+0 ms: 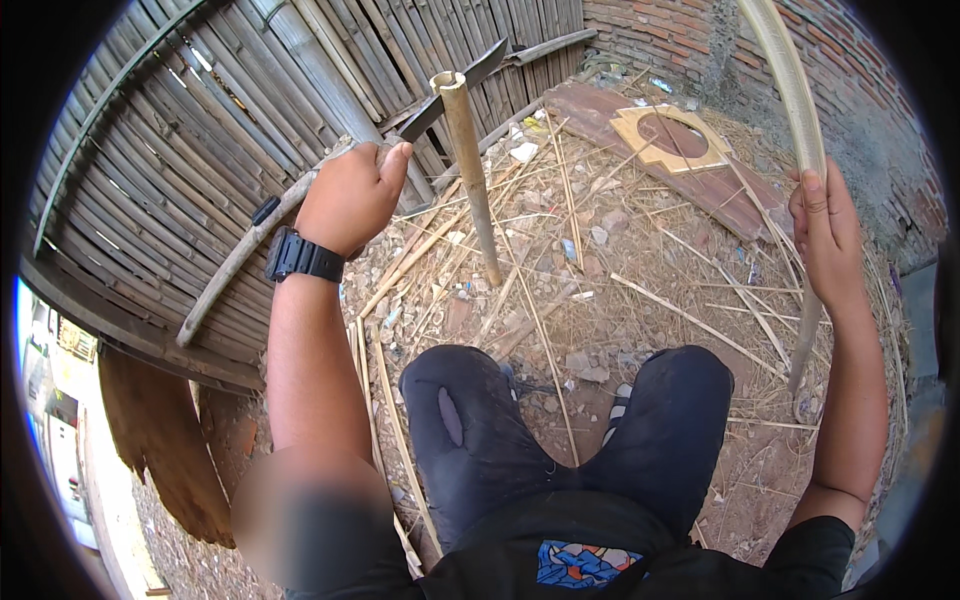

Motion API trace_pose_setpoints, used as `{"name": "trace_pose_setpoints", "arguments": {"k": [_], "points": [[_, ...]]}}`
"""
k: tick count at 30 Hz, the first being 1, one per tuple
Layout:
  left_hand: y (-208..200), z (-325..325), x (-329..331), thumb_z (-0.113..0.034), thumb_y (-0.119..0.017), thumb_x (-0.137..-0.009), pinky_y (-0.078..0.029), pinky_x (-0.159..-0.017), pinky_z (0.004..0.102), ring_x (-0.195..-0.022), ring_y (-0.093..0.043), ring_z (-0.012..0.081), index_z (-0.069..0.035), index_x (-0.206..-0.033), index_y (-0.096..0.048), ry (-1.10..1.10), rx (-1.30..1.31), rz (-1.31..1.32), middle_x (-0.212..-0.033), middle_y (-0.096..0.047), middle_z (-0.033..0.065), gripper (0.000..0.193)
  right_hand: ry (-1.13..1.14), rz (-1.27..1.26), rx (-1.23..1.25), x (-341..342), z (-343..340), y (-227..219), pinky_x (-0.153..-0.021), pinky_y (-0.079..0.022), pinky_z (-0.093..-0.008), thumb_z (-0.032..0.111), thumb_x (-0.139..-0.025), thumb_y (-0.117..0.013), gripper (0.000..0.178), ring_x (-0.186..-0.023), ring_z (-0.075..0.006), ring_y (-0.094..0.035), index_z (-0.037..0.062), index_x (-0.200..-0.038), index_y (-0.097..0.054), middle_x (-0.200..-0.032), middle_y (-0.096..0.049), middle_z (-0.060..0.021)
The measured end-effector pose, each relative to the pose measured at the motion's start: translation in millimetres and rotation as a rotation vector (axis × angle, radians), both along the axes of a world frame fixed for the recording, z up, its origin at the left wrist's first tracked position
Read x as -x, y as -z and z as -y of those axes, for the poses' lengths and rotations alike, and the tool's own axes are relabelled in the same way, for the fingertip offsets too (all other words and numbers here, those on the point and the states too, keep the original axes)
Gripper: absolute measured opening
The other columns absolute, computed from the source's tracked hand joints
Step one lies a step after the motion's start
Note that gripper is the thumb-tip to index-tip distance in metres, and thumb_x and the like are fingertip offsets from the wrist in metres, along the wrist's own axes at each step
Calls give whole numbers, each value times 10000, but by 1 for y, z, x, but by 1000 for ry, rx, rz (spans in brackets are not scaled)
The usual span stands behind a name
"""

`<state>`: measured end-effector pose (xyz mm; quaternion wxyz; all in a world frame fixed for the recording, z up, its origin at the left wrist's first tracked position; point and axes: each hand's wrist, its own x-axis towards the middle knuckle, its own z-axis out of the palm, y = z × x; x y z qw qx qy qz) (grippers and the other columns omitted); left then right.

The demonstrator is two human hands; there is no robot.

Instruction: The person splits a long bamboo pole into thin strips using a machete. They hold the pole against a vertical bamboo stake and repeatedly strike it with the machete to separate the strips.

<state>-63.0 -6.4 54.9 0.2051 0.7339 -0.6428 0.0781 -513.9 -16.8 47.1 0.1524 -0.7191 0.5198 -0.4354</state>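
Observation:
My left hand, with a black watch on its wrist, is closed around the handle of a machete, which the fist hides. The machete's dark blade slants up and away, crossing right by the notched top of an upright bamboo stake. Whether blade and stake touch I cannot tell. The stake's foot meets the littered ground ahead of my knees. On the right, my right hand grips a long, pale split bamboo strip, which runs from the top edge down past my forearm.
A bamboo slat fence rises at the left, with a wooden pole along it. A brick wall curves behind. Cut bamboo strips and rubble cover the ground. A brown board lies beneath a yellowish frame with a round opening.

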Motion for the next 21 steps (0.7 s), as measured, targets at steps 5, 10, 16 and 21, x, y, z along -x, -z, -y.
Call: {"name": "trace_pose_setpoints", "arguments": {"k": [5,10,16,21], "points": [[-1,1,7,-471,-479,-986,-505,-778,506,-827,-642,459,55,-858,-645,17,27,-2,-802,-655,301,566,-50,-446,-5,1,16,67,-631,-429,-349,313,-1075,-399,349,-656,-178,-503,7,-1144,-552,-708,-489,-57],[0,0,2,-485,-480,-984,-506,-779,505,-834,-643,454,54,-866,-646,7,-30,-14,-813,-660,293,576,-135,-394,-120,9,17,64,-590,-413,-347,329,-1066,-435,333,-588,-174,-487,20,-1121,-546,-653,-461,-49],[3,1,-3,-494,-477,-985,-506,-782,502,-835,-647,448,55,-866,-646,-14,-27,8,-816,-661,293,586,-52,66,-8,-3,0,20,-548,-351,-237,370,-1074,-416,389,-578,-70,-416,14,-1131,-562,-658,-450,9],[3,6,-4,-492,-479,-985,-506,-784,496,-829,-649,443,58,-870,-648,-2,-14,-17,-819,-662,295,587,-41,-115,103,2,20,54,-590,-402,-301,351,-1082,-382,381,-638,-133,-483,5,-1124,-536,-725,-501,-51]]}}
